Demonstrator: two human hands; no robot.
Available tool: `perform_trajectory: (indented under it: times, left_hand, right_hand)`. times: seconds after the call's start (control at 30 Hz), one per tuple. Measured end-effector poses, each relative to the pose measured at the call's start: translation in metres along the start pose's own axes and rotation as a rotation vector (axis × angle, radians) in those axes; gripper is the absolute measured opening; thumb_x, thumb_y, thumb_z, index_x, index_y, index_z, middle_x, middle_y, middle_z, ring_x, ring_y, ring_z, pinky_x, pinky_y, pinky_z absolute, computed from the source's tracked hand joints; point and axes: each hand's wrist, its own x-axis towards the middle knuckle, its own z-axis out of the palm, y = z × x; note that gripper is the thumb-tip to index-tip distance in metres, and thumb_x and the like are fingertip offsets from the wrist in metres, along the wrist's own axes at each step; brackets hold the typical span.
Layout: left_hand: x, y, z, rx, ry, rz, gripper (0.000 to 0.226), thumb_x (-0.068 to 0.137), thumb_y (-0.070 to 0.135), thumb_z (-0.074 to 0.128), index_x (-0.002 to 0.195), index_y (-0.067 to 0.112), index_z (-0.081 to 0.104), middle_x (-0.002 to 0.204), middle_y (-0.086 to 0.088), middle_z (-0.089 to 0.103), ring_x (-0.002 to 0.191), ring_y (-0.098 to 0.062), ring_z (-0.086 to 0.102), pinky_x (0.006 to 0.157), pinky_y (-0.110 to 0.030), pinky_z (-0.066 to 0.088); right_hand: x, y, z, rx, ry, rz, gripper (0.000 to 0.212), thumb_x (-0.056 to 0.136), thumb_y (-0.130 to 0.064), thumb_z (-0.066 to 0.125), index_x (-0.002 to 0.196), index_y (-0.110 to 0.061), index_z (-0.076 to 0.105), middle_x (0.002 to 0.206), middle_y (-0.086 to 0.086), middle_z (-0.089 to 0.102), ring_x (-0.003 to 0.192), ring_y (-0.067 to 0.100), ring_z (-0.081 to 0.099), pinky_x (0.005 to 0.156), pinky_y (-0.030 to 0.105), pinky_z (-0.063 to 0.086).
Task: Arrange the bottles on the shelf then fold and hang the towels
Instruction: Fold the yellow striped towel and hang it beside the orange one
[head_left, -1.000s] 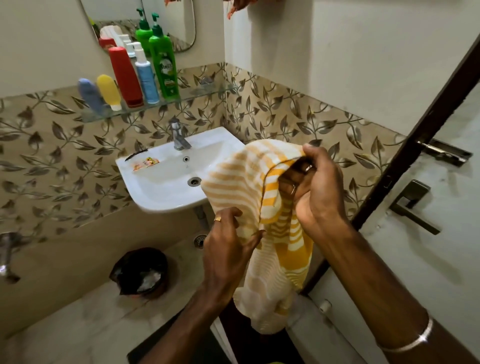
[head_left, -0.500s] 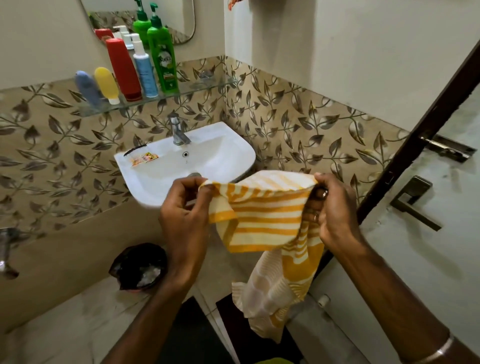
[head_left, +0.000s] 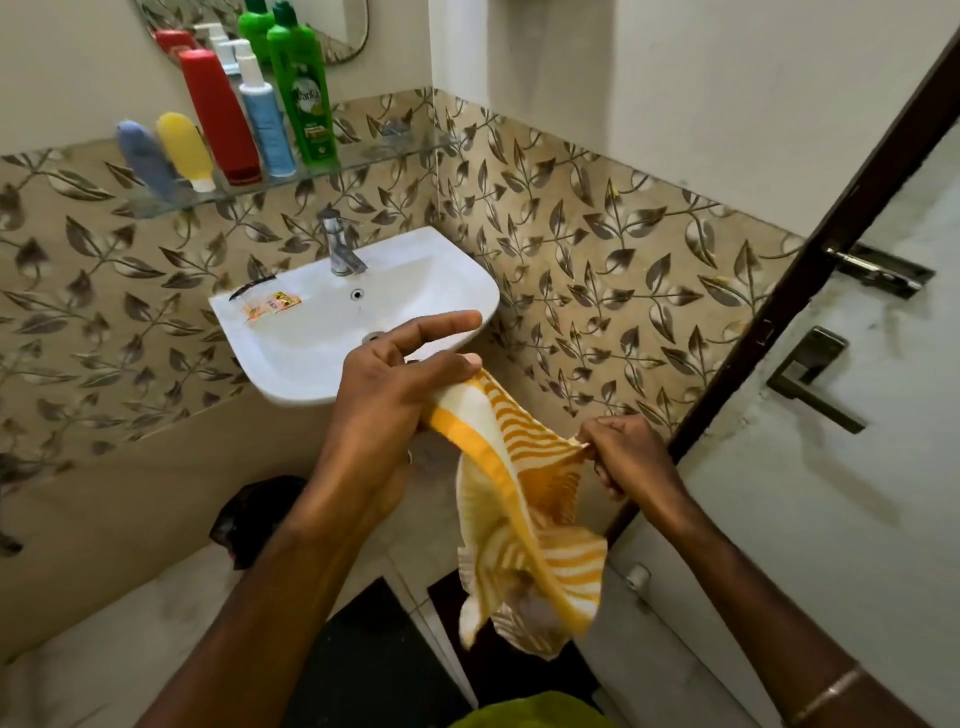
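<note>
A yellow and white striped towel hangs between my hands in front of the sink. My left hand grips its upper left edge, with the index finger stretched out. My right hand pinches the opposite edge lower and to the right. The rest of the cloth droops toward the floor. On the glass shelf stand a green bottle, a light blue pump bottle and a red bottle. A yellow tube and a blue tube lean beside them.
A white sink with a tap juts from the leaf-patterned tiled wall. A mirror hangs above the shelf. The door with a handle stands at the right. A black bin sits on the floor.
Both hands have dropped with the towel. My left hand moved right along the top edge, and my right hand shifted down to pinch a lower edge; the towel now slants.
</note>
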Motion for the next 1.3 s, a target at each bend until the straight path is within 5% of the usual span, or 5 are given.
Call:
perform_trajectory:
  times: [0.4, 0.73, 0.9, 1.17, 1.3]
  left_hand:
    - [-0.001, -0.011, 0.009, 0.111, -0.373, -0.117, 0.025, 0.089, 0.014, 0.067, 0.112, 0.009, 0.074, 0.108, -0.014, 0.076, 0.106, -0.034, 0.069, 0.091, -0.039, 0.057]
    - [0.001, -0.007, 0.009, 0.217, -0.4, -0.114, 0.026, 0.099, 0.01, 0.055, 0.121, 0.011, 0.069, 0.111, -0.007, 0.076, 0.106, -0.025, 0.072, 0.101, -0.05, 0.053]
    - [0.003, -0.01, 0.006, 0.227, -0.397, -0.108, 0.026, 0.095, 0.004, 0.059, 0.116, 0.012, 0.071, 0.11, -0.009, 0.076, 0.109, -0.026, 0.07, 0.099, -0.045, 0.055]
    - [0.017, -0.027, 0.014, 0.589, -0.265, 0.188, 0.018, 0.087, 0.04, 0.072, 0.089, 0.023, 0.078, 0.076, -0.001, 0.074, 0.068, -0.009, 0.067, 0.071, -0.037, 0.056]
    - [0.026, -0.036, 0.015, 0.546, -0.36, 0.26, 0.02, 0.088, 0.038, 0.07, 0.091, 0.019, 0.075, 0.09, 0.001, 0.074, 0.085, -0.013, 0.07, 0.08, -0.045, 0.059]
  right_hand:
    - [-0.047, -0.083, -0.025, 0.298, -0.306, -0.512, 0.048, 0.093, -0.053, 0.047, 0.106, -0.012, 0.066, 0.087, -0.005, 0.069, 0.077, 0.005, 0.068, 0.063, 0.019, 0.054]
    - [-0.05, -0.08, -0.025, -0.199, -0.168, -0.829, 0.078, 0.069, -0.063, 0.077, 0.136, -0.035, 0.049, 0.126, -0.006, 0.065, 0.112, 0.005, 0.065, 0.085, 0.029, 0.062]
    - [-0.047, -0.079, -0.019, -0.19, -0.003, -0.983, 0.032, 0.092, -0.032, 0.069, 0.123, -0.021, 0.068, 0.114, -0.005, 0.072, 0.101, 0.004, 0.068, 0.075, 0.027, 0.061]
    - [-0.053, -0.09, -0.019, 0.202, -0.127, -0.489, 0.012, 0.098, -0.017, 0.062, 0.102, -0.014, 0.072, 0.096, 0.001, 0.074, 0.09, 0.014, 0.073, 0.07, 0.033, 0.064]
    - [-0.052, -0.095, -0.026, 0.409, -0.265, -0.259, 0.016, 0.1, -0.015, 0.056, 0.103, -0.008, 0.07, 0.1, 0.019, 0.074, 0.089, 0.026, 0.074, 0.075, 0.04, 0.063]
